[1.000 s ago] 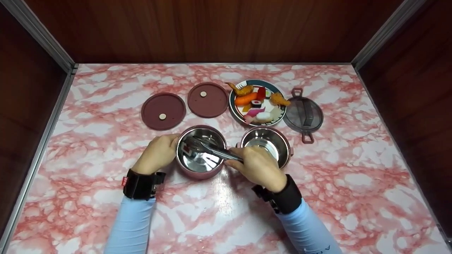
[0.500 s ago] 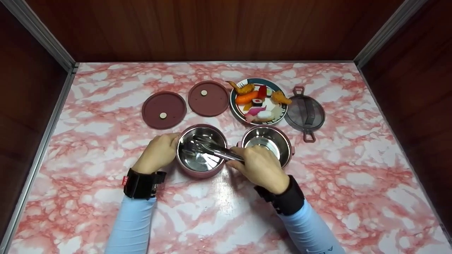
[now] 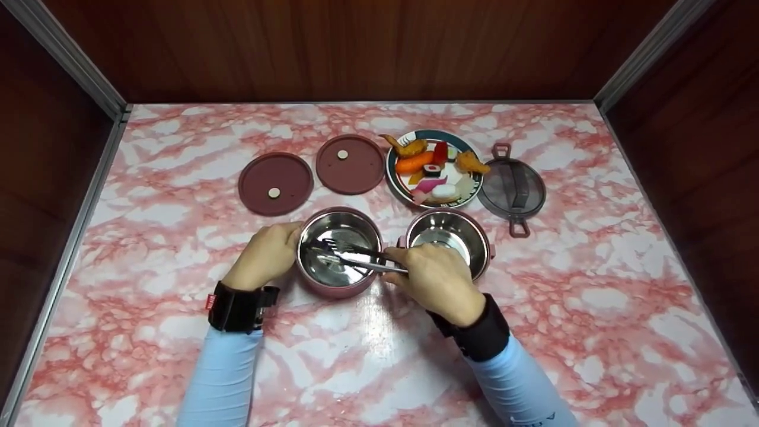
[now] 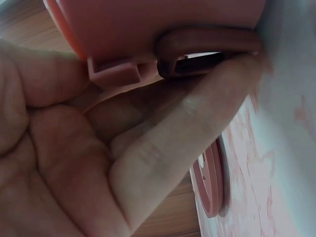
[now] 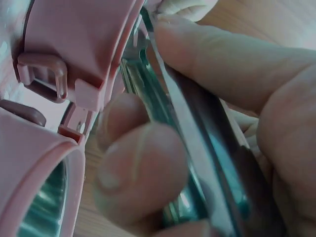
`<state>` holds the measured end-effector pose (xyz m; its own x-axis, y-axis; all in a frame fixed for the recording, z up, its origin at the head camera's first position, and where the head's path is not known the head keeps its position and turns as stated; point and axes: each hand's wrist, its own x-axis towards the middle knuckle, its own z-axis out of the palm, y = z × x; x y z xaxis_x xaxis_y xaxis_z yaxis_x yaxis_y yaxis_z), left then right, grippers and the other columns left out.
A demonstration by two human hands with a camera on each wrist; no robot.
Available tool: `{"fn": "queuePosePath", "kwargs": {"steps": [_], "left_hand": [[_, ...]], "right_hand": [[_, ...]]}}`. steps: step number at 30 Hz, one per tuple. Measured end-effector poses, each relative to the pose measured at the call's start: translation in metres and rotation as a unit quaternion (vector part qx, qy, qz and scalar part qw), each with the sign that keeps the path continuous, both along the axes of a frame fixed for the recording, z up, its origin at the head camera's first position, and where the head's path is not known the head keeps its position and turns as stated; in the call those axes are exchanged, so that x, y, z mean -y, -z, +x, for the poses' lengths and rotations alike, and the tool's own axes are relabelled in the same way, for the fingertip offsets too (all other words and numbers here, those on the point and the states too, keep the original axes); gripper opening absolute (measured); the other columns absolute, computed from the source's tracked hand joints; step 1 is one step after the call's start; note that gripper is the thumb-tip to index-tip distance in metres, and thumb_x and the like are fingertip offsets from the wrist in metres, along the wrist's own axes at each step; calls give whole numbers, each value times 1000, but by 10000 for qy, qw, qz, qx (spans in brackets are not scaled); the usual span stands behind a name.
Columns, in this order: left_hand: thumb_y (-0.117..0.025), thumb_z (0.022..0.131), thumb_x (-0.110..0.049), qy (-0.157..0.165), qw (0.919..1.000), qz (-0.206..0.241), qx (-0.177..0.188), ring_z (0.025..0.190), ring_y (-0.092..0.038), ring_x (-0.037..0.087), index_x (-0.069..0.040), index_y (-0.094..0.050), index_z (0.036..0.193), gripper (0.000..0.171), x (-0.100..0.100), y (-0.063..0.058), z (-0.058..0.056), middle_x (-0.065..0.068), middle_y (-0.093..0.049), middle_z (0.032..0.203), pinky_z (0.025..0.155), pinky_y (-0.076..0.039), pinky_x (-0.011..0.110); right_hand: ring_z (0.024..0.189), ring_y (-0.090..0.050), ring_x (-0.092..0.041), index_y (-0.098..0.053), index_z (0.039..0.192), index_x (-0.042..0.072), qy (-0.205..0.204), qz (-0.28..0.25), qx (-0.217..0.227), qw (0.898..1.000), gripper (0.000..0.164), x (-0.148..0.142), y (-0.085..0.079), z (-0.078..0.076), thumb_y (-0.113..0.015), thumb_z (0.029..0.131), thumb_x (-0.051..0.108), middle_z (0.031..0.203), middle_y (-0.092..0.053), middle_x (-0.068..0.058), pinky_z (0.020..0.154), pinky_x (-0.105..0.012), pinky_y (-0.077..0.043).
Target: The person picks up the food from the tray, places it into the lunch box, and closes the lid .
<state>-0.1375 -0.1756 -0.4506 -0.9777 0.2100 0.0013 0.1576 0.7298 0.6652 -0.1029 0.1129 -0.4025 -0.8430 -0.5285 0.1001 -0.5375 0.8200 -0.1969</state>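
Observation:
My left hand (image 3: 264, 255) holds the left pink pot (image 3: 335, 291) at its side. In the left wrist view, the thumb lies near the rim clip (image 4: 116, 74) and a finger touches the looped handle (image 4: 207, 44). My right hand (image 3: 437, 277) grips metal tongs (image 3: 375, 267), fingers wrapped round both arms. Inside the left pot, the tongs' forked tips are spread a little apart, low over the shiny steel bottom. Nothing shows between them. Partly behind the right hand stands a second steel-lined pink pot (image 3: 476, 237).
Behind the pots, a patterned plate (image 3: 396, 191) bears several food pieces, including a sushi roll (image 3: 431, 170) and a drumstick (image 3: 472, 162). A grey see-through lid (image 3: 501, 200) lies at its right. Two maroon round lids (image 3: 276, 172) (image 3: 356, 175) lie at its left.
The tongs' arms have spread apart within the left pot, and their tips have dropped slightly toward the near side. Both hands stay nearly where they were.

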Motion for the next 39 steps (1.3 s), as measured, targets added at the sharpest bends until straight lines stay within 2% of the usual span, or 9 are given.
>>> {"fn": "queuePosePath", "kwargs": {"steps": [5,11,14,17,21,24,31,37,39], "left_hand": [[-46,104,-16,1,9999,46,110,109,-63,36,-7,-73,107,28,-1,1,-1,16,-69,106,96,-47,53],[-47,104,-17,-26,9997,20,223,116,-59,37,-5,-67,127,33,-1,0,-1,18,-66,122,102,-43,52],[-46,104,-17,-18,9997,4,251,117,-59,37,-4,-67,127,34,-1,-1,-1,18,-66,122,102,-43,52],[-46,104,-18,-27,9996,15,290,116,-60,37,-5,-68,126,33,-1,-1,-1,18,-67,121,102,-43,52],[-45,105,-19,-39,9993,47,362,118,-59,38,-6,-67,127,34,0,0,-1,19,-66,122,103,-42,53],[-46,105,-18,-33,9991,90,414,118,-58,38,-5,-67,127,34,0,-1,-1,19,-65,123,104,-42,53],[-46,104,-18,-10,9989,106,452,118,-58,37,-6,-67,128,33,1,-1,-2,19,-65,124,104,-41,52],[-47,104,-17,26,9995,147,292,106,-63,32,-8,-73,112,29,3,-1,-2,15,-69,107,98,-46,52],[-47,104,-16,28,9995,156,278,106,-63,32,-8,-73,113,29,3,-1,-2,15,-69,108,98,-46,52]], "right_hand": [[61,-61,-29,-72,100,22,-85,298,-627,9976,24,-1,-3,-3,-77,85,41,66,-63,-4,43,-44,-43],[55,-60,-29,-67,94,19,-29,628,-1748,9826,26,1,-4,-5,-83,79,33,68,-61,-4,40,-43,-45],[52,-58,-27,-70,98,19,-121,560,-1917,9798,24,4,-3,-6,-83,79,25,69,-61,-4,39,-41,-44],[53,-58,-27,-73,103,20,-198,426,-1741,9836,27,5,-2,-6,-83,79,25,69,-63,-4,41,-40,-45],[57,-59,-29,-74,106,23,-269,365,-1454,9883,31,5,-1,-5,-83,78,33,71,-64,-4,47,-43,-47],[58,-59,-30,-75,109,25,-274,404,-1331,9899,33,4,0,-4,-83,79,36,71,-65,-4,46,-43,-46],[65,-63,-28,-73,118,26,17,558,-691,9960,44,3,-10,-4,-84,77,38,76,-67,-2,47,-44,-48],[74,-67,-31,-72,104,26,304,1066,-136,9937,32,9,-24,-5,-83,78,41,80,-68,-2,55,-49,-51],[74,-67,-32,-71,98,25,332,1189,-24,9924,28,11,-26,-7,-82,79,42,79,-68,-2,56,-50,-52]]}}
